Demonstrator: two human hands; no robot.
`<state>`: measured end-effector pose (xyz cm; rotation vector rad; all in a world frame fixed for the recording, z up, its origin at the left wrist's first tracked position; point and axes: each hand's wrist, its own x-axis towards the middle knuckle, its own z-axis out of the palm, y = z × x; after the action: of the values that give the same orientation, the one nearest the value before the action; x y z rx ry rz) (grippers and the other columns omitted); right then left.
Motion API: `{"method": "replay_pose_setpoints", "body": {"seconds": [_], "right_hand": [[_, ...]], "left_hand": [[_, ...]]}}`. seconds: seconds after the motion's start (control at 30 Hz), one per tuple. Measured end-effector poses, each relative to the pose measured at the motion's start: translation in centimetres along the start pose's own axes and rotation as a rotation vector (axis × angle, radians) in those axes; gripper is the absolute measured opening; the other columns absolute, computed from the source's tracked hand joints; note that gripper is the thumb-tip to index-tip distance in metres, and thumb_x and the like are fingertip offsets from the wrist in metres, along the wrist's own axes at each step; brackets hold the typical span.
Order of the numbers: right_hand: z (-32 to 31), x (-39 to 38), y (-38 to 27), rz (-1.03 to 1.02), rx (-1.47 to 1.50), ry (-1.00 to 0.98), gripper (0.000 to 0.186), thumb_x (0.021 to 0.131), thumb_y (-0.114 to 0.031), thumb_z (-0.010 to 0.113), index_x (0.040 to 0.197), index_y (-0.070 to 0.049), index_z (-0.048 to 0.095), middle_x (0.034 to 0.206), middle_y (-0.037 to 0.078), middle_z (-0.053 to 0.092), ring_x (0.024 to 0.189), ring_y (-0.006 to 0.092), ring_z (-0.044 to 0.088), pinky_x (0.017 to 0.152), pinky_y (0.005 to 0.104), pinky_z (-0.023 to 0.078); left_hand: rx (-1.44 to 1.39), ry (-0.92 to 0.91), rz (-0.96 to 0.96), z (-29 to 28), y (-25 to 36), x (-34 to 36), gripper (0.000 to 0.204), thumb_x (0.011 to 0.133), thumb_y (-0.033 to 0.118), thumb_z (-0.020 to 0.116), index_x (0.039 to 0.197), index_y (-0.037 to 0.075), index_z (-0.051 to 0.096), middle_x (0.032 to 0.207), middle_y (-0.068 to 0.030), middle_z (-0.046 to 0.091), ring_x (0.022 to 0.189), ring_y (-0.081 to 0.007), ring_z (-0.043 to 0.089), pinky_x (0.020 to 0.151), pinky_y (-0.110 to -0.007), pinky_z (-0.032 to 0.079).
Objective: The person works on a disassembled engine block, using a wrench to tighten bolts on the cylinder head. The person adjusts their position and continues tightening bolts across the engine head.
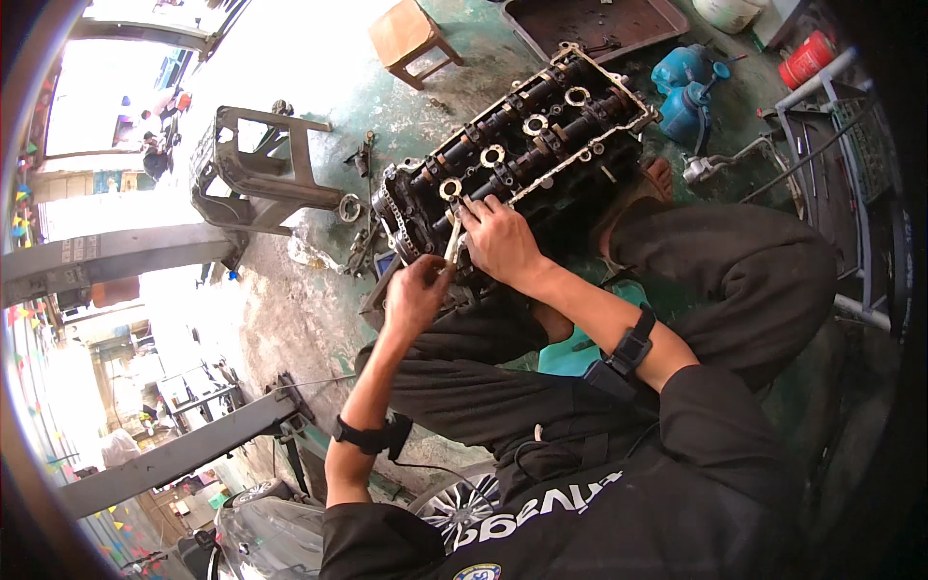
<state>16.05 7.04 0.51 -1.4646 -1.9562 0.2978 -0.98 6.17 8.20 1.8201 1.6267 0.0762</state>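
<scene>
An engine cylinder head with dark camshafts, round pale rings along its middle and a timing chain at its near left end lies in front of me. My left hand is closed round the lower end of a slim silvery wrench, which stands out from the near end of the engine. My right hand rests over the engine's near edge. Its fingers are bent together by the wrench's upper end, and what they pinch is hidden.
A grey plastic stool lies on its side at left. Behind are a wooden stool and a brown tray. Blue spray bottles, a red cylinder and a metal rack stand right. Loose parts lie left of the engine.
</scene>
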Motion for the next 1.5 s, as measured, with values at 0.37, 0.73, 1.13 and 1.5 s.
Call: {"method": "replay_pose_setpoints", "body": {"seconds": [0.37, 0.73, 1.13, 1.5], "right_hand": [[-4.5, 1.8, 2.2, 0.193, 0.325, -0.554, 0.025, 0.076, -0.021, 0.061, 0.094, -0.005, 0.066, 0.085, 0.023, 0.065, 0.085, 0.0380, 0.064, 0.077, 0.0450, 0.052], [-6.9, 3.1, 1.9, 0.008, -0.378, 0.115, 0.014, 0.081, -0.015, 0.061, 0.092, -0.005, 0.064, 0.093, 0.013, 0.064, 0.096, 0.0286, 0.060, 0.084, 0.0395, 0.048], [-1.0, 0.2, 0.9, 0.014, -0.087, -0.051, 0.034, 0.078, -0.016, 0.060, 0.109, -0.003, 0.064, 0.096, 0.011, 0.062, 0.095, 0.0275, 0.057, 0.082, 0.0390, 0.047], [-0.5, -0.4, 0.4, -0.114, 0.023, 0.058, 0.036, 0.077, -0.008, 0.056, 0.112, 0.001, 0.060, 0.112, 0.016, 0.059, 0.107, 0.0304, 0.054, 0.087, 0.0379, 0.047]], "left_hand": [[0.016, 0.352, 0.149, 4.0, 1.8, 2.5, 0.041, 0.086, 0.012, 0.053, 0.127, 0.009, 0.056, 0.078, -0.0227, 0.065, 0.072, -0.0383, 0.064, 0.065, -0.046, 0.049], [0.401, 0.210, 0.061, 2.5, 3.5, 3.2, 0.042, 0.084, 0.015, 0.050, 0.125, 0.020, 0.058, 0.073, -0.0238, 0.064, 0.068, -0.0384, 0.064, 0.066, -0.048, 0.050], [0.449, 0.207, 0.099, 3.6, 2.6, 2.9, 0.044, 0.084, 0.015, 0.052, 0.128, 0.012, 0.055, 0.067, -0.0206, 0.064, 0.062, -0.0365, 0.064, 0.059, -0.048, 0.050], [0.039, 0.403, 0.222, 3.0, 1.6, 2.8, 0.029, 0.083, 0.010, 0.057, 0.111, 0.010, 0.067, 0.087, -0.0191, 0.068, 0.076, -0.0378, 0.065, 0.069, -0.044, 0.052]]}}
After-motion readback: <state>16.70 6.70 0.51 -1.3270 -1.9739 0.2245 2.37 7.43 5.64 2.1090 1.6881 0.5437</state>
